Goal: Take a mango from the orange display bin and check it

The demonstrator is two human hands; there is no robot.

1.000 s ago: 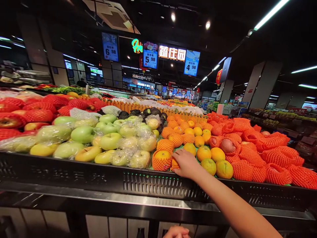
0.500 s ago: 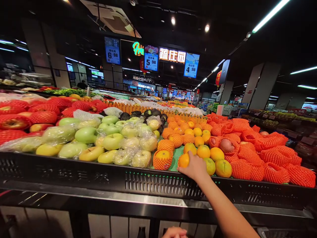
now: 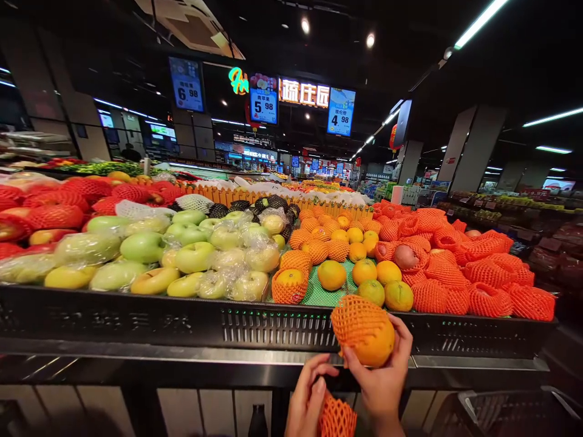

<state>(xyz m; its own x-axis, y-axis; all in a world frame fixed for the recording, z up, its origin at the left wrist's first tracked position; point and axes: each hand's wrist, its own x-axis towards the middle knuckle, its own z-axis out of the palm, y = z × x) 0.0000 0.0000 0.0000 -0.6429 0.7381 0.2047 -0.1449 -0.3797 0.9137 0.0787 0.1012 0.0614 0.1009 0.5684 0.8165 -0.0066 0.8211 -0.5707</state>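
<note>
right hand (image 3: 385,379): palm up, fingers curled round the lower half of an orange (image 3: 371,340); grip closed on it, held near, in front of the bin's front wall and below its rim.
net sleeve (image 3: 357,321): orange foam mesh, covers only the upper-left half of that orange, bare peel showing lower right. Half-on fits why the fruit is cupped from below: top stays free for the sleeve.
left hand (image 3: 306,400): fingers bent, pinching a second foam net (image 3: 336,417) low at the frame edge; grip closed on the mesh, fingertips close to the right thumb. Whether anything is inside that net, cannot tell.
display bin (image 3: 182,315): black, perforated front wall, metal ledge beneath. Green liner shows in a bare patch beside the loose oranges (image 3: 331,274).
left of the oranges: green apples (image 3: 194,256), some in clear wrap.
right: pile of fruit in orange netting (image 3: 483,282).
far left: red-netted fruit (image 3: 54,215).
room: supermarket produce hall, dark ceiling, strip lights, hanging price signs (image 3: 263,106), aisles running far behind.
</note>
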